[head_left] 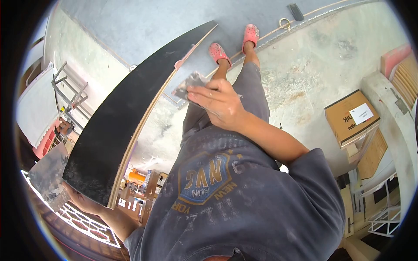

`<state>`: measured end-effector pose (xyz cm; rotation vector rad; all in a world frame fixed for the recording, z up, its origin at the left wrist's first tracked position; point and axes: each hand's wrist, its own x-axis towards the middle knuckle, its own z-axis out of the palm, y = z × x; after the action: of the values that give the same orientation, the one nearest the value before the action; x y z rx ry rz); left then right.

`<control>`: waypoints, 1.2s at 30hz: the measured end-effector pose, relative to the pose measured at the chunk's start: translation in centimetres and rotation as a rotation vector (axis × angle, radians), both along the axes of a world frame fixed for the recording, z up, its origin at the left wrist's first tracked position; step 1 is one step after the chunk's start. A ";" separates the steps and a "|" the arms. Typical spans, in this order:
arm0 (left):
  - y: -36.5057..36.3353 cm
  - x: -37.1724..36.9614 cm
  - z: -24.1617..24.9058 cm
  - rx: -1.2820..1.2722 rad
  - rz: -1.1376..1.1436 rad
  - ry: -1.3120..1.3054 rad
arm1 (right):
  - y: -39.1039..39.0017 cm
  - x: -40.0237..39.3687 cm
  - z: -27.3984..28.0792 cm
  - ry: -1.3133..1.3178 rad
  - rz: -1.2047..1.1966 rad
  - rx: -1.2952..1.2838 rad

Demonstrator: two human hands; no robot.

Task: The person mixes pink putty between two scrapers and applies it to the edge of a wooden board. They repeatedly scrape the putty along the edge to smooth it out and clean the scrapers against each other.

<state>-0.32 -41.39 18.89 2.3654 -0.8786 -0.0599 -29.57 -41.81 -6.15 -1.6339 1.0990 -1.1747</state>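
Note:
My right hand [224, 106] is in front of my thighs, fingers closed over a flat scraper [194, 81] with a grey, smeared face. Pale dust or filler marks the fingers. At the lower left, my left hand [80, 201] grips the edge of a grey, filler-smeared plate [47, 176]; part of this hand is hidden by the near end of a black panel [126, 106]. The panel is long and curved along its outer side, with a bare wooden edge [150, 108] facing me. The scraper is apart from that edge.
Past my pink clogs [219, 53], a roll of tape [284, 23] and a dark flat piece [295, 12] lie on the floor. A cardboard box [350, 117] stands at right. A metal frame [69, 87] is at left, and an orange tool [136, 177] appears beyond the panel.

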 end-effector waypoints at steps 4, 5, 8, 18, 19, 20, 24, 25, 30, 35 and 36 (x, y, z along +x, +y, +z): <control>0.2 0.6 0.2 -0.026 0.020 0.067 | -1.4 -1.7 2.0 -0.098 -0.151 0.500; 0.4 1.2 0.4 -0.053 0.029 0.120 | -2.5 -2.3 2.1 -0.020 -0.100 0.490; 0.9 3.3 0.7 -0.192 0.019 0.313 | -6.4 -3.5 1.4 0.182 0.062 0.471; 1.3 3.8 0.3 -0.311 -0.057 0.293 | -9.1 -3.5 3.5 0.134 0.293 0.314; 1.0 3.5 0.3 -0.348 -0.037 0.296 | -9.1 -3.6 3.8 0.141 0.301 0.271; 1.2 3.8 0.3 -0.374 -0.049 0.361 | -9.1 -3.6 4.0 0.112 0.297 0.274; 1.5 4.4 0.5 -0.433 -0.085 0.515 | -8.8 -3.6 4.9 0.032 0.286 0.279; 1.4 4.3 0.5 -0.437 -0.091 0.527 | -8.7 -3.6 5.2 0.022 0.284 0.279; 0.1 1.7 0.2 -0.406 -0.088 0.615 | -8.0 -4.6 5.5 -0.113 0.292 0.263; 0.7 3.3 0.4 -0.404 -0.071 0.549 | -5.9 -2.9 2.6 -0.085 0.059 0.079; 0.8 3.5 0.4 -0.408 -0.066 0.526 | -5.3 -2.2 2.3 -0.072 0.022 0.050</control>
<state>3.21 -40.62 19.30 1.8126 -0.6342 -0.4624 -31.78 -47.16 -3.81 -1.5503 1.0537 -1.1739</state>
